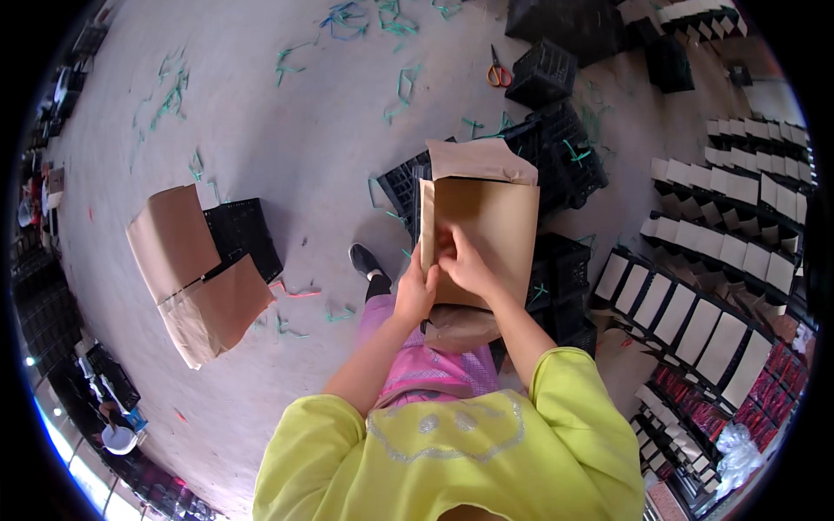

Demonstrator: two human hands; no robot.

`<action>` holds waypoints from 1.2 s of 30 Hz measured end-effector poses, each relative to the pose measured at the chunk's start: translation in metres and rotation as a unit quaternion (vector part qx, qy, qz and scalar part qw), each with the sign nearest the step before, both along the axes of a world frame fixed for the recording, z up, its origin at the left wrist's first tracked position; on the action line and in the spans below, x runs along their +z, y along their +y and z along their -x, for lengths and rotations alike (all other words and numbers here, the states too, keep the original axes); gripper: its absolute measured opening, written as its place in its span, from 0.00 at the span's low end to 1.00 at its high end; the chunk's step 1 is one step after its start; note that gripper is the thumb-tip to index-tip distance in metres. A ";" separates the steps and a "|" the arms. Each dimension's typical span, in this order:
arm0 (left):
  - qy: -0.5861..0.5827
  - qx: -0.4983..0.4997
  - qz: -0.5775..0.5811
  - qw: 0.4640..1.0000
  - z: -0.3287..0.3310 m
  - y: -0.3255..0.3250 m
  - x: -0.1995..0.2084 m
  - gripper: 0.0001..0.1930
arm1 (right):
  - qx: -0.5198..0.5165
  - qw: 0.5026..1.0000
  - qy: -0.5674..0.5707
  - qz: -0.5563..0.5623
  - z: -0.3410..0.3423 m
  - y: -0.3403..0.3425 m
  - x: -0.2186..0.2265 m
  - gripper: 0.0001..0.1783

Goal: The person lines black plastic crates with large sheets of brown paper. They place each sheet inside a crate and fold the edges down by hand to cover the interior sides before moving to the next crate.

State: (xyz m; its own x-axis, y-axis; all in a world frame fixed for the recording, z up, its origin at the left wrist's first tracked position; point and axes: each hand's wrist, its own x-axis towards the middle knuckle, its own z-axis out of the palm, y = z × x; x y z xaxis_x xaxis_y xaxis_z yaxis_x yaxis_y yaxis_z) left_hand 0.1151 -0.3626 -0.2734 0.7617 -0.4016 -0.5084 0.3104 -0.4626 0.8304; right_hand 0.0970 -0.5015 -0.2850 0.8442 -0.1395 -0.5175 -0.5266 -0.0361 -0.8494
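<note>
In front of me a black plastic crate is lined with brown paper (pixel 491 221), its flaps folded out over the far and near ends. My left hand (pixel 417 289) grips the paper's left edge, thumb inside and fingers round the outer side. Down inside the lining is my right hand (pixel 465 263), its fingers bent and closed at the left paper wall; their tips are partly hidden. Most of the crate is covered by the paper, with only a dark strip showing at its left side.
Black crates (pixel 560 156) lie beneath and beside the lined one. On the left, brown paper sheets (pixel 178 239) drape over another black crate (pixel 248 234). Scissors (pixel 497 71) and green strap scraps (pixel 404 91) lie on the floor. Paper-lined crates (pixel 682 317) stand in rows at right.
</note>
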 end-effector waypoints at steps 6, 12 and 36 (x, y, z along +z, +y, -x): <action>0.033 -0.009 -0.049 0.998 -0.015 -0.007 0.006 0.29 | -0.044 0.996 0.029 0.073 -0.031 0.006 -0.086 0.41; -0.040 0.009 -0.058 0.998 -0.003 -0.006 -0.006 0.29 | -0.036 0.993 0.095 0.064 -0.040 -0.001 -0.075 0.39; -0.046 0.016 -0.065 0.997 -0.003 -0.010 0.000 0.25 | 0.262 0.941 0.199 0.084 0.054 0.046 -0.103 0.20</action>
State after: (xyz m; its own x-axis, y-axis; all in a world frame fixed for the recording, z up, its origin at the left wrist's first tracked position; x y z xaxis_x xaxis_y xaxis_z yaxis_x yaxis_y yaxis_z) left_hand 0.1184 -0.3724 -0.2737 0.8191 -0.3107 -0.4822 0.2526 -0.5595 0.7894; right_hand 0.0432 -0.4552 -0.3884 0.5637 0.1327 -0.8152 -0.6745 -0.4958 -0.5471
